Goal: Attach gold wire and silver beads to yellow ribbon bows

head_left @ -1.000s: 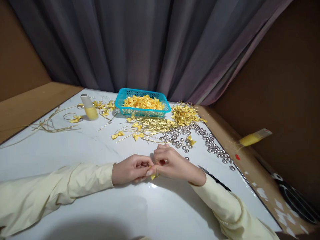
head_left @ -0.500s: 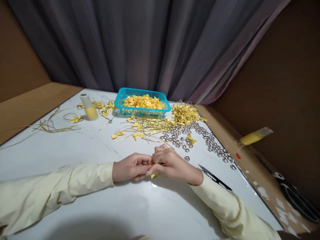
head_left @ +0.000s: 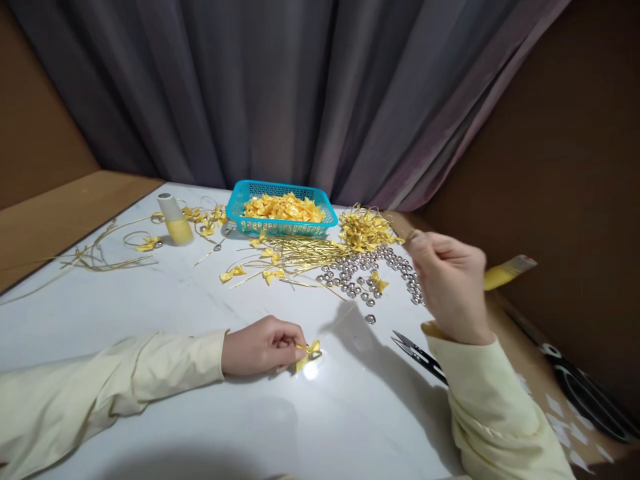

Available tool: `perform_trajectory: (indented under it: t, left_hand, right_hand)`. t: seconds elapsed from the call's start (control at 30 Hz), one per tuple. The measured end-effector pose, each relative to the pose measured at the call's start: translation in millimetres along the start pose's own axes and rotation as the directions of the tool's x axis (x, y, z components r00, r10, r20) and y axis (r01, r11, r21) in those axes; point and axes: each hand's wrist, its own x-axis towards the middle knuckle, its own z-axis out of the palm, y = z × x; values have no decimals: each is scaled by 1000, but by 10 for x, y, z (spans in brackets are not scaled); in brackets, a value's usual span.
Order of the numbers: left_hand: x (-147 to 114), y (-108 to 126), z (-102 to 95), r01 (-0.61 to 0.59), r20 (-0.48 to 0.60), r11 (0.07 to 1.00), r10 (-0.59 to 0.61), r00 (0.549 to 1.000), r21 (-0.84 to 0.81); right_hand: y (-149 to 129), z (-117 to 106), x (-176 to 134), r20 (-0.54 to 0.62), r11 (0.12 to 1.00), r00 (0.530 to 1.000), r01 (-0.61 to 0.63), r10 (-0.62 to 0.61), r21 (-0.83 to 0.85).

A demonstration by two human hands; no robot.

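While the left hand (head_left: pixel 265 345) tightly pinches a satiny yellow bow (head_left: pixel 301 363) with a shiny curved ring (head_left: pixel 315 355) down at the glossy white table (head_left: pixel 350 413), up comes the right hand (head_left: pixel 453 283), fingers curled closed, any grip too blurred to tell

You have two hands in frame: one left hand (head_left: pixel 263 345), low centre, with one yellow bow (head_left: pixel 301 364) at its fingertips, and one right hand (head_left: pixel 453 283), centre right. Upper centre: one blue basket (head_left: pixel 280 229) of heaped bows (head_left: pixel 283 208), too many to count; about four loose bows (head_left: pixel 273 275) lie below it. Left of centre: one upright bottle (head_left: pixel 175 219). Right side: one pair of snips (head_left: pixel 420 357); lower right, one pair of scissors (head_left: pixel 590 399). The silver rings (head_left: pixel 350 267) crowd beyond counting.
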Motion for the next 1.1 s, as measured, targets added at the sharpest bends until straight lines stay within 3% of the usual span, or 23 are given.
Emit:
perform_trajectory:
  t: [0.2, 0.63, 0.8, 0.93, 1.0, 1.1]
  left_hand:
    - [1, -6, -2, -6, 24, 998, 4, 1000, 59]
    - [14, -26, -16, -60, 62, 992, 54, 997, 113]
    - [10, -25, -17, -68, 78, 989, 58, 995, 129]
    - [1, -31, -17, -41, 110, 997, 33, 993, 65]
    - [-2, -32, -18, -26, 116, 1000, 24, 993, 13]
    - [3, -41, -20, -38, 101, 998, 44, 994, -59]
  right_hand:
    - [-75, -216, 144, -262, 991, 965, 41, -7, 126]
    - [-171, -350, 264, -402, 973, 911, 170, -96, 153]
    - [-170, -361, 253, -355, 968, 934, 125, -40, 218]
    - [-173, -349, 217, -222, 907, 960, -62, 168, 416]
    - [-201, -308, 179, -112, 841, 943, -221, 313, 494]
    - [-333, -224, 52, 93, 684, 861, -459, 501, 568]
